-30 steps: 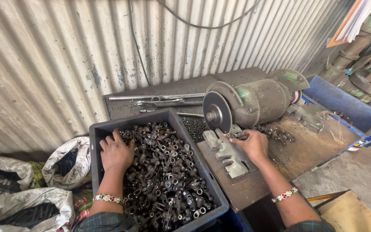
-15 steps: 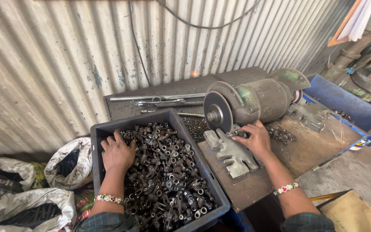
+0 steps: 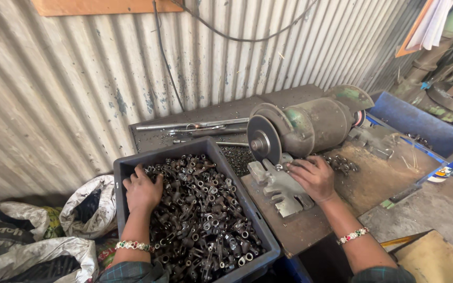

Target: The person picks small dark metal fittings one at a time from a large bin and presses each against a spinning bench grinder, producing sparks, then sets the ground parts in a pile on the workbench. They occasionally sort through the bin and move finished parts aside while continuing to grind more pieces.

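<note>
At seven o'clock of the view, the left hand [image 3: 142, 193] lies palm-down with its grip spread loosely over a heap of small dark, oily steel parts [image 3: 203, 220], short stubby pieces with ring-shaped ends, filling a dark grey plastic crate [image 3: 260, 222]. Toward three o'clock from it, the right hand [image 3: 315, 178] rests on the rusty brown tabletop [image 3: 378, 181], fingers curled on a few of the same parts beside the pale grey metal tool rest [image 3: 279, 186]; whether it pinches one I cannot tell. Just above, at twelve o'clock of that hand, sits the worn green bench grinder with its dark grinding disc [image 3: 263, 139].
</note>
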